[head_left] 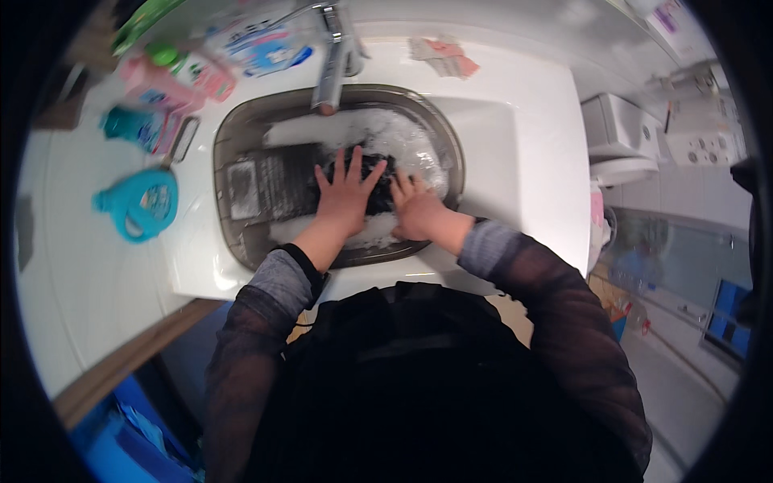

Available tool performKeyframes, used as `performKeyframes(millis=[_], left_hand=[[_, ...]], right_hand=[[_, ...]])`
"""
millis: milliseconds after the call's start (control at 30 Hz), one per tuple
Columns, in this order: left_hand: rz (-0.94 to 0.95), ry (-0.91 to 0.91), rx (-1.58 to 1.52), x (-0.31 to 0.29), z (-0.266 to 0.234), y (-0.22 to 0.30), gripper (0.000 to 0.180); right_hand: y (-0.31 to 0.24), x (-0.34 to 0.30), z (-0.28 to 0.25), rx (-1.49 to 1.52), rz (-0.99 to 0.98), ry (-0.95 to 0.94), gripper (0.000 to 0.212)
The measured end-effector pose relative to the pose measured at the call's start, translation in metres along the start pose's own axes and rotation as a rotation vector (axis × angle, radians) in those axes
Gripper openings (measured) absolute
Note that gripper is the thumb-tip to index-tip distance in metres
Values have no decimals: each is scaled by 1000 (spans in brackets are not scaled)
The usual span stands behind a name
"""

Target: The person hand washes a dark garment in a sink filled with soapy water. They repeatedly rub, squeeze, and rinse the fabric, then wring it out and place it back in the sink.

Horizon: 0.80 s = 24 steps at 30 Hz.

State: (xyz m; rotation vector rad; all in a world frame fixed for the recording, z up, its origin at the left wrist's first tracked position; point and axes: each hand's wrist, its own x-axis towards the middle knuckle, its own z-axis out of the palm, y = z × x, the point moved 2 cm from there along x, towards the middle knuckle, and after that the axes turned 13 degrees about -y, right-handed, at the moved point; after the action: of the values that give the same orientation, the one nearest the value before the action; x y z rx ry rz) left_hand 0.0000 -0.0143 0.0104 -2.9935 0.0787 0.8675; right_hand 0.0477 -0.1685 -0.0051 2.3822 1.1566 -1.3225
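A grey, see-through plastic basin [227,211] with a ribbed washboard [288,179] on its left side sits in the white sink. Foamy suds [314,127] fill much of it. My left hand [346,193] lies with fingers spread over a dark, wet piece of cloth [372,173] in the suds. To its right, my right hand [419,208] reaches into the foam at the cloth's right edge, its fingers stretched and partly apart. Neither hand is closed around the cloth. Foam hides the cloth's outline and what lies beneath.
A chrome faucet [328,80] overhangs the basin's far rim. Left on the counter stand a teal jug [149,205], a teal bottle [133,127], pink bottles [161,84] and a brush [185,138]. A folded pink-grey cloth [444,58] lies at the back. A toilet [620,133] stands far right.
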Motion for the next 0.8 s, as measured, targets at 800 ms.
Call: performKeyframes(millis=[800], left_hand=[[60,354,-1117,61,-26,-38,85]], right_hand=[[31,38,-8,1716,-125,210,47]])
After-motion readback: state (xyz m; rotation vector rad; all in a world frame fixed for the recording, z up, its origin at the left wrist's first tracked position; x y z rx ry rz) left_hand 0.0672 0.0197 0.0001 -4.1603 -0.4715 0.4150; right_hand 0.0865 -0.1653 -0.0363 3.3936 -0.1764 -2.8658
